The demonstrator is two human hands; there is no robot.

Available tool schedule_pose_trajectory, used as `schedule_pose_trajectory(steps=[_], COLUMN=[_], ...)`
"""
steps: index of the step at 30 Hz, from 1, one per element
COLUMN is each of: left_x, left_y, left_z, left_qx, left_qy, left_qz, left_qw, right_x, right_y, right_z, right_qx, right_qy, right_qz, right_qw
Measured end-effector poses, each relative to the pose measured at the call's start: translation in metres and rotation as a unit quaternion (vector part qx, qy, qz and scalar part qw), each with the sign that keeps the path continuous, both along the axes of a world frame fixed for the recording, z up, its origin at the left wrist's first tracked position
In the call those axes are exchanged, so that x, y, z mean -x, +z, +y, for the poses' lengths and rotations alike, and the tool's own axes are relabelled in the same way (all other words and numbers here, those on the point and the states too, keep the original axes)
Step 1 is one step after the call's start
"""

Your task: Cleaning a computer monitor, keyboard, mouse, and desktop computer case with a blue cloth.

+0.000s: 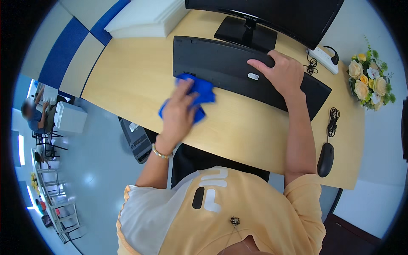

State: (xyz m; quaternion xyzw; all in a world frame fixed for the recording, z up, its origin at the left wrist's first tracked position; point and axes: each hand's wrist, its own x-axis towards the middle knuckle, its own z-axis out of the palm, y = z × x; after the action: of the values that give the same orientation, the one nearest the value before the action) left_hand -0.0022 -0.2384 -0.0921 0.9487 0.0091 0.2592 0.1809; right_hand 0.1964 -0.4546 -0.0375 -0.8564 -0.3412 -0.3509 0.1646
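A black computer keyboard (216,60) lies bottom side up on the desk, tilted slightly, with a small white label on its underside. My right hand (287,73) grips its far long edge, thumb over the underside. In my left hand (178,111), blurred by motion, is a blue cloth (204,91). Part of that cloth touches the keyboard's near left edge, and the rest hangs over the desktop under my fingers. How tightly the fingers close on the cloth is partly hidden by the blur.
On the wooden desk (242,127) stand a black monitor (271,16), white foam sheets (143,19) and a flower bunch (369,79). A power strip (323,60) and corded mouse (325,159) lie at right. Below sits a computer tower (137,140); a person (36,114) sits far left.
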Motion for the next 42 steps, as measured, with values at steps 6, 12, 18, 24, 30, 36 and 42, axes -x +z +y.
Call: schedule_pose_trajectory(steps=[6,12,18,24,30,36,42], left_x=[-0.025,-0.075,-0.072,-0.083,-0.11,-0.093,-0.073], left_y=[0.024,-0.017,-0.013,-0.003,0.029,-0.009,-0.025], left_z=[0.065,0.075,0.09,0.098,0.098,0.111,0.121], left_qx=[0.608,0.547,0.496,0.633,0.667,0.566,0.315], left_qy=[0.151,0.053,0.034,-0.011,-0.056,0.017,0.039], left_qz=[-0.14,-0.121,-0.032,-0.021,-0.036,0.009,-0.005], left_qw=[0.767,0.826,0.867,0.774,0.742,0.824,0.948], right_x=[-0.004,0.006,0.006,0.004,0.007,0.008,0.007], right_y=[-0.002,-0.001,-0.001,-0.002,-0.005,-0.007,-0.003], right_z=[-0.004,0.002,-0.002,-0.002,-0.002,-0.002,-0.002], right_qx=[0.013,0.001,0.002,-0.008,-0.038,-0.019,-0.023], right_qy=[-0.015,0.003,-0.013,-0.004,0.002,-0.014,-0.017], right_qz=[0.004,-0.024,-0.033,-0.044,-0.08,-0.072,-0.081], right_qw=[1.0,1.0,0.999,0.999,0.996,0.997,0.996])
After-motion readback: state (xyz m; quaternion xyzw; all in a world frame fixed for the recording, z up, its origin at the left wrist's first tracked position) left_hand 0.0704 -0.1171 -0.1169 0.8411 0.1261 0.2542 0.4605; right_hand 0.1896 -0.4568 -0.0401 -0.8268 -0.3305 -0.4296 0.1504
